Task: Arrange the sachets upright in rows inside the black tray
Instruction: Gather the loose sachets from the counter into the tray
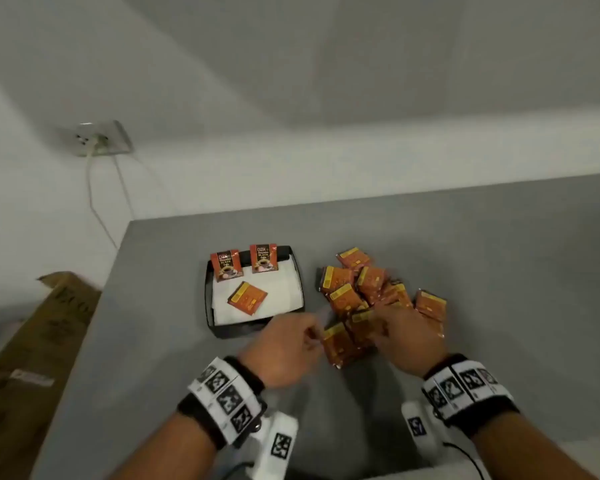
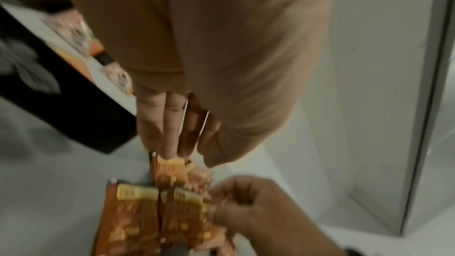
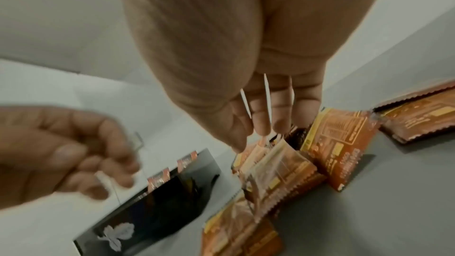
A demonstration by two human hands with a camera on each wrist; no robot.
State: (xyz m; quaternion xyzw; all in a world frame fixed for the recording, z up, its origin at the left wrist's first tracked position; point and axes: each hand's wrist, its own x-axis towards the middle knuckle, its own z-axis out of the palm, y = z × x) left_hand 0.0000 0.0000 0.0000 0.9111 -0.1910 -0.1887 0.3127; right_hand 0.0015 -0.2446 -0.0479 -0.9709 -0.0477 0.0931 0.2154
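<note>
The black tray [image 1: 243,329] has a white lining; two sachets [image 1: 226,269] stand upright against its back wall and one sachet [image 1: 247,298] lies flat in the middle. Right of it, several orange sachets lie in a loose pile [image 1: 371,289] on the grey table. My left hand [image 1: 314,332] hovers blurred at the left edge of the nearest sachet [image 1: 338,346], fingers loosely bent and holding nothing. My right hand [image 1: 378,327] is down on the pile; its thumb and fingers [image 3: 263,127] pinch the top of a tilted sachet [image 3: 278,164].
A brown cardboard box [image 1: 32,341] lies beside the table's left edge. A wall socket [image 1: 101,138] with a hanging cable is on the white wall behind. Bare grey tabletop [image 1: 516,254] stretches to the right of the pile.
</note>
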